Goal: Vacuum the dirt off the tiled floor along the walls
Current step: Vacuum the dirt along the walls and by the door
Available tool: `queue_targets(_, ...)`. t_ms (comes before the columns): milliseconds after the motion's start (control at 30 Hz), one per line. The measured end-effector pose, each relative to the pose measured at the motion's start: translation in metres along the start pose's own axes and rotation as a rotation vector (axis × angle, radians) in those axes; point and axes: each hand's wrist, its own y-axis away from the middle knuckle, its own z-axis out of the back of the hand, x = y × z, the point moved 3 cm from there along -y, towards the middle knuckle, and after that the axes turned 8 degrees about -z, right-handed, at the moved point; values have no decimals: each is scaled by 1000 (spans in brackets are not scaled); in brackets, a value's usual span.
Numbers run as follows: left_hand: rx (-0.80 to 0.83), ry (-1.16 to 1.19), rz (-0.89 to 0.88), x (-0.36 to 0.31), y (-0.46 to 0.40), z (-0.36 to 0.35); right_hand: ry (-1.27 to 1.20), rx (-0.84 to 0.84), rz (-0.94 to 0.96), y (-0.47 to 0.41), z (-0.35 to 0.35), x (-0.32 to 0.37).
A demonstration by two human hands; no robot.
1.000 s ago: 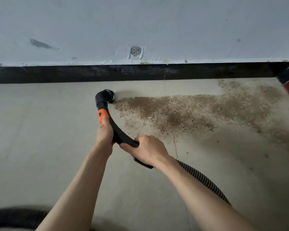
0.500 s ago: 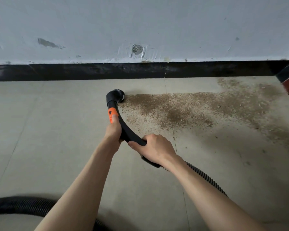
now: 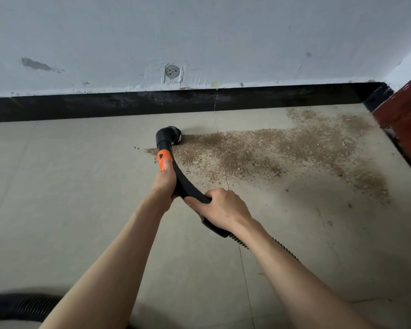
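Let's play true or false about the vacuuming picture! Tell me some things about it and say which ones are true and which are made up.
1. Both hands hold the vacuum wand. True: the left hand grips near the orange band, the right hand farther back.
2. The nozzle is at the left end of the dirt patch. True.
3. The skirting under the wall is white. False: it is black.
4. The dirt lies left of the nozzle. False: nearly all of it spreads right, toward the corner.
5. A ribbed hose runs back from the wand. True.
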Motion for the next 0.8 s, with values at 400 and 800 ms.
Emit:
queue_targets(400,67,-46,-21,-2,3,-36,-37,-42,-52,4,22,-22)
queue_targets(800,175,-109,5,2,17,-82,-180,-34,-141,13,39,-61)
